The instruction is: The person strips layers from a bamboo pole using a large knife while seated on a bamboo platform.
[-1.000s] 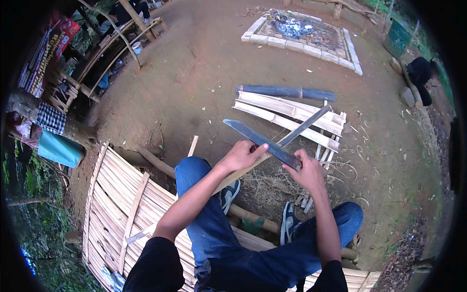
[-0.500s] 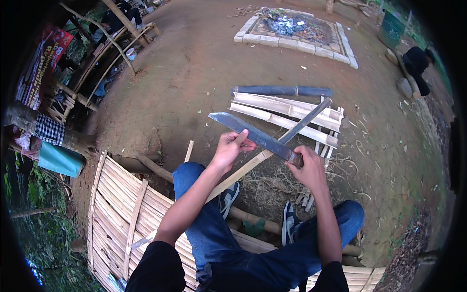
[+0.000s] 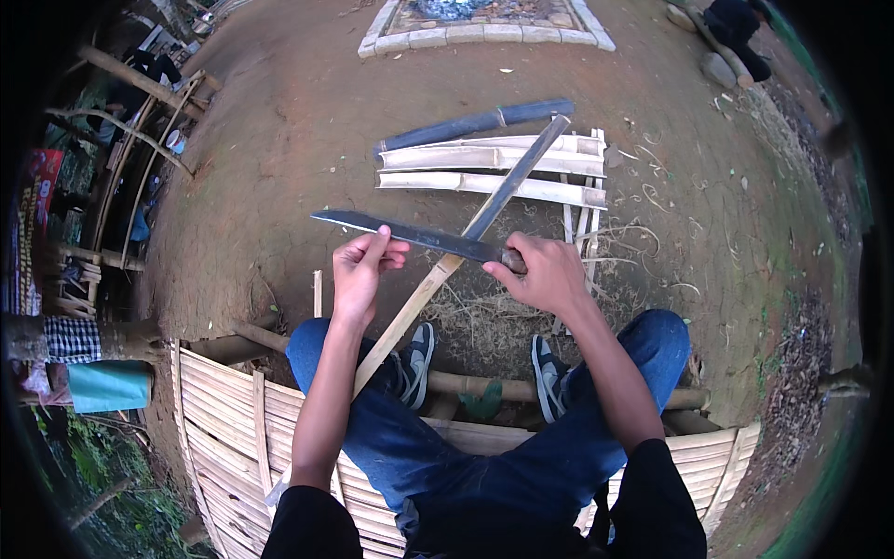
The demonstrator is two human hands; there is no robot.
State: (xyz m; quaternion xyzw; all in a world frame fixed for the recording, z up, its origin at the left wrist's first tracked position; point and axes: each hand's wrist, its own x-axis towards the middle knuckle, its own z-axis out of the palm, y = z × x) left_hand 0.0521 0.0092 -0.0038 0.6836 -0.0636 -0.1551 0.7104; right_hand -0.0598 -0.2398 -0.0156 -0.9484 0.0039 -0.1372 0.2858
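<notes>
My right hand [image 3: 549,270] is closed round the handle of a machete [image 3: 428,235], whose dark blade points left. My left hand [image 3: 361,265] pinches the blade partway to the tip, the thumb on its face and the other fingers curled below. Under the blade a long split bamboo strip [image 3: 410,312] slants from between my legs away to the right. Its far part shows dark skin, its near part pale bare wood. The blade crosses it near its middle; I cannot tell whether they touch.
Pale split bamboo halves [image 3: 494,183] and a dark bamboo piece [image 3: 466,126] lie on the dirt ahead, with curled shavings [image 3: 643,233] to the right. Beneath me is a slatted bamboo bench [image 3: 223,410]. A stone-edged fire pit [image 3: 466,35] and a seated person [image 3: 736,33] are farther off.
The view has tipped down and shifted. My right hand has turned more over the handle, and the machete lies closer to level. Both hands keep their hold.
</notes>
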